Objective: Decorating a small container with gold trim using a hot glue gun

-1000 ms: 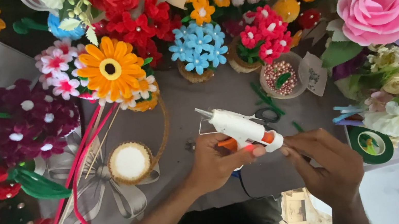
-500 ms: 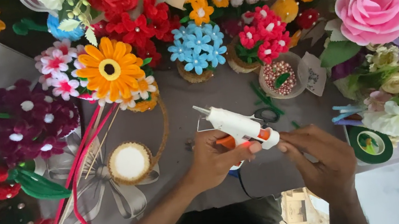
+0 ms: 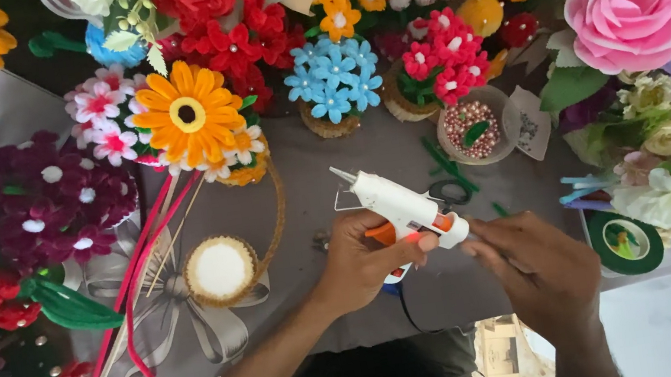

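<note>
My left hand grips a white glue gun with an orange trigger, its nozzle pointing up and left over the grey tabletop. My right hand has its fingertips at the rear end of the gun, pinched there; whatever is between them is hidden. A dark cord hangs from the gun's handle toward me. Black scissors lie just behind the gun.
Handmade flowers ring the table: an orange daisy, blue flowers, a pink rose, maroon blooms. A small basket with a white centre, a bowl of beads, and a green tape roll sit nearby.
The glue gun and both hands have shifted slightly; my right fingertips have stayed at the gun's rear end.
</note>
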